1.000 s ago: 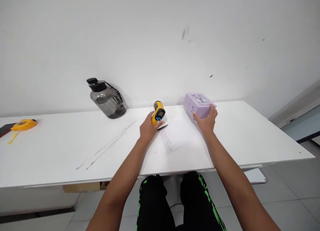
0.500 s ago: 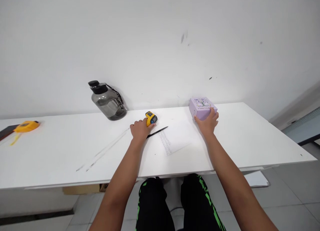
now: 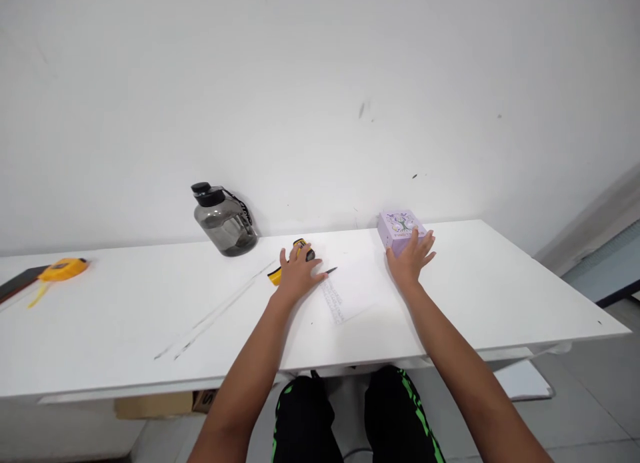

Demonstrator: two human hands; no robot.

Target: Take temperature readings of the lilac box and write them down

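My left hand [image 3: 297, 276] is open, its fingers spread above a yellow and black infrared thermometer gun [image 3: 273, 276] that lies on the table and is partly hidden by the hand. A dark pen [image 3: 332, 270] shows its tip beside my left thumb; the rest of it is covered. Under the pen tip is a white sheet of paper [image 3: 357, 289] with lines of handwriting. At the right, my right hand [image 3: 409, 257] rests with fingers apart against the front corner of a light purple box [image 3: 393, 238] with a tree picture on its lid.
A grey see-through water bottle [image 3: 225, 226] with a black cap stands near the wall. Far left, a yellow tape measure [image 3: 63, 269] lies by a dark flat object [image 3: 20, 283]. The white table [image 3: 500, 283] has its front edge close to my legs.
My left hand has let go of the thermometer gun's handle and spread open, shifting right over the pen. My right fingers have loosened and spread at the box. The view has tilted up slightly.
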